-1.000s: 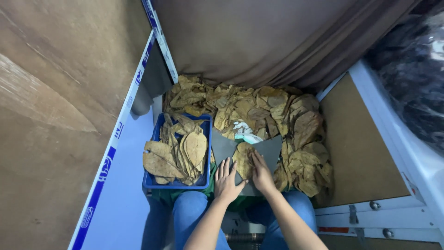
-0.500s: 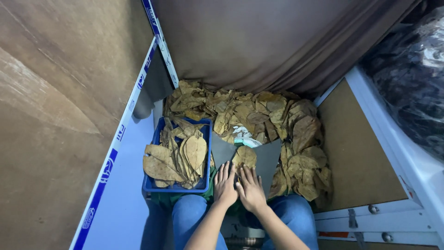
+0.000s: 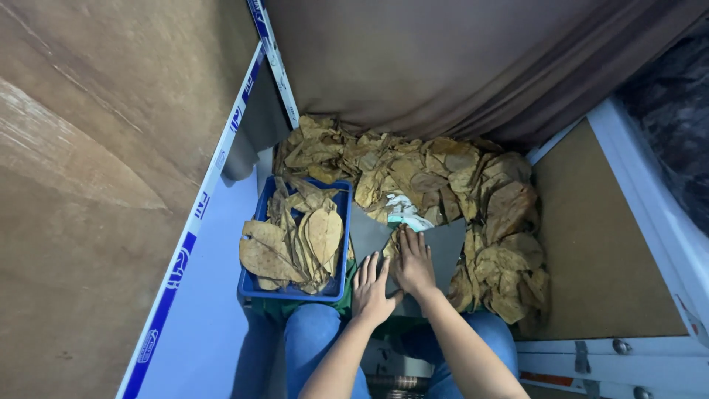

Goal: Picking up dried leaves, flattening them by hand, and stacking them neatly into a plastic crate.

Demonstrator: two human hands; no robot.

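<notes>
Grey board (image 3: pixel 443 247) on lap, both hands (image 3: pixel 395 277) spread flat, dry leaf (image 3: pixel 391 244) under right fingertips.

We see two bare forearms with no sleeves reaching the wrists, and no watch, ring or glove on either of the hands: the left hand (image 3: pixel 371 290) and the right hand (image 3: pixel 413 264) are both uncovered, with short, plain nails as far as we can tell. Below the forearms we see both thighs in blue denim jeans (image 3: pixel 314 338), the cloth mid-blue and slightly faded over the knees. The upper arms and torso lie outside our view.
</notes>
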